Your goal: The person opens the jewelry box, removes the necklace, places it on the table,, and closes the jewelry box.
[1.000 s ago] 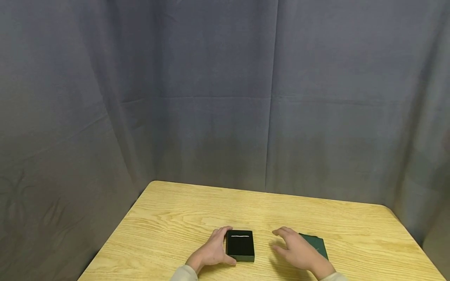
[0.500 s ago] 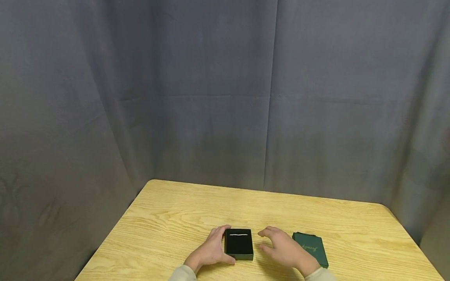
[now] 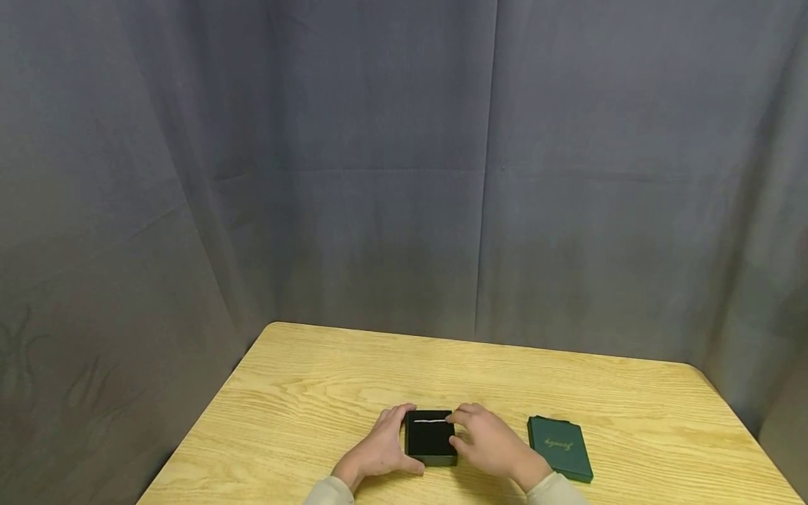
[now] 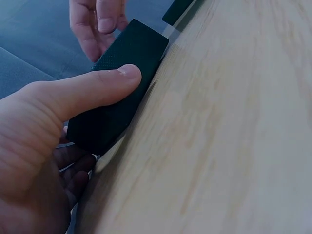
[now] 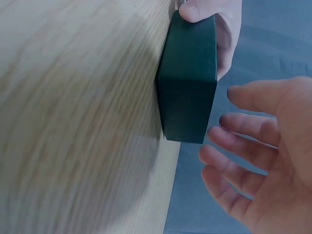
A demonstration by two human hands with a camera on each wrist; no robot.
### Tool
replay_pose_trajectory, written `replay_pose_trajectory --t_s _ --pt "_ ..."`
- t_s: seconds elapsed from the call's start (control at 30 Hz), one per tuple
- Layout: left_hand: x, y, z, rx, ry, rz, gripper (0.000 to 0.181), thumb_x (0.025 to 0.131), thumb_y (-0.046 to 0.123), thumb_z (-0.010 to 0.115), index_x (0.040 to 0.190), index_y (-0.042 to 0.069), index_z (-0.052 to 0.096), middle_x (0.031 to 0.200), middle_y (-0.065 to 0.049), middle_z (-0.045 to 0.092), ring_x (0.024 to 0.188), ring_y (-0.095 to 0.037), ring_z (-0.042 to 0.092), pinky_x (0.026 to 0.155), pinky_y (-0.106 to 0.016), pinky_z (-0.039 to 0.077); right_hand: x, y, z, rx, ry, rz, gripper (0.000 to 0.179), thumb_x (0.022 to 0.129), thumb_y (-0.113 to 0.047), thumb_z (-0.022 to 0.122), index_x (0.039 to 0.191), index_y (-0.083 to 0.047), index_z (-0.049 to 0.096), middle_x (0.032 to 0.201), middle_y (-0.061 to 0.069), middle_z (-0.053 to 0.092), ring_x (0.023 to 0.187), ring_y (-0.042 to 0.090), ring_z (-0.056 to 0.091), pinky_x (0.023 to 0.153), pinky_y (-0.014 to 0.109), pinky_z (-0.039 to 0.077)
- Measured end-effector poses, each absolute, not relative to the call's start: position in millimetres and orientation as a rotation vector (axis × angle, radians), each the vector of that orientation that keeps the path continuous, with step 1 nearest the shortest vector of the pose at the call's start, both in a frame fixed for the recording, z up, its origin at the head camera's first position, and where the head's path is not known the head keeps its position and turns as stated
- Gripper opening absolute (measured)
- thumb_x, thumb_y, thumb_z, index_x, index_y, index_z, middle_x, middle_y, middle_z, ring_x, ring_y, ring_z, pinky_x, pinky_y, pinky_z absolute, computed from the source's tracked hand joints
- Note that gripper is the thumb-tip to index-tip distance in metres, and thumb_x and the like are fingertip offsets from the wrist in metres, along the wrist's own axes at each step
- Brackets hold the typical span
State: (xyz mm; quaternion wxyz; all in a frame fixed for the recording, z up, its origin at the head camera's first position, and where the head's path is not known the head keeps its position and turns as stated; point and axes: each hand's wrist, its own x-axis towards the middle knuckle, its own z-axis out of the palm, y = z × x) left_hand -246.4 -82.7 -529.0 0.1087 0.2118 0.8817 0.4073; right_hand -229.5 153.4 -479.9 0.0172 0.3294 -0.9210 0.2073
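A small dark green jewelry box (image 3: 440, 461) stands on the table without its lid, black lining facing up. Across the far part of that lining lies a thin silvery strip (image 3: 429, 421), perhaps a chain. My left hand (image 3: 376, 451) grips the box from the left, its thumb (image 4: 109, 87) pressed on the near side and its fingers around the far side. My right hand (image 3: 487, 442) hovers over the box's right edge with fingers spread and loosely bent, fingertips close to the strip's right end. In the right wrist view those fingers (image 5: 243, 183) hold nothing.
The green lid (image 3: 562, 454), with gold lettering, lies on the wooden table (image 3: 353, 365) to the right of my right hand. Grey curtains (image 3: 379, 210) hang behind the table and along its sides.
My right hand has moved left, from beside the lid to the box's right edge, leaving the lid fully in view. The left hand and the box have stayed in place.
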Motion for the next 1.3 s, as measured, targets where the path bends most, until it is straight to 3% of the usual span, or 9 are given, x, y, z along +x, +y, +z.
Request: replay_pose_trajectory --t_s 0.33,0.83,1.3 --pt "-246 -83 -528 0.639 2.596 1.202 0.099 0.065 0.039 0.086 0.143 0.009 0.032 0.135 -0.005 0.042 0.120 -0.026 0.035 0.098 -0.054 0.033 -232 139 -480 1.080 -2.808 0.481 0.022 0.086 -0.016 0.070 0.104 -0.005 0.070 0.099 0.001 0.064 0.090 0.016 0.058 0.075 0.029 0.051" --pt "-245 -81 -527 0.635 2.598 1.186 0.097 0.066 0.039 0.086 0.143 0.010 0.033 0.138 -0.005 0.041 0.121 -0.026 0.035 0.098 -0.052 0.034 -232 130 -485 1.027 -2.799 0.268 0.023 0.082 -0.017 0.072 0.101 -0.004 0.070 0.094 0.003 0.065 0.083 0.018 0.059 0.073 0.033 0.052" --pt "-247 -84 -529 0.653 2.599 1.195 0.099 0.065 0.041 0.086 0.143 0.010 0.034 0.137 -0.004 0.042 0.118 -0.024 0.036 0.098 -0.051 0.034 -236 124 -488 0.936 -2.762 0.163 0.011 0.082 -0.012 0.071 0.093 -0.007 0.071 0.087 0.001 0.064 0.076 0.017 0.058 0.065 0.034 0.051"
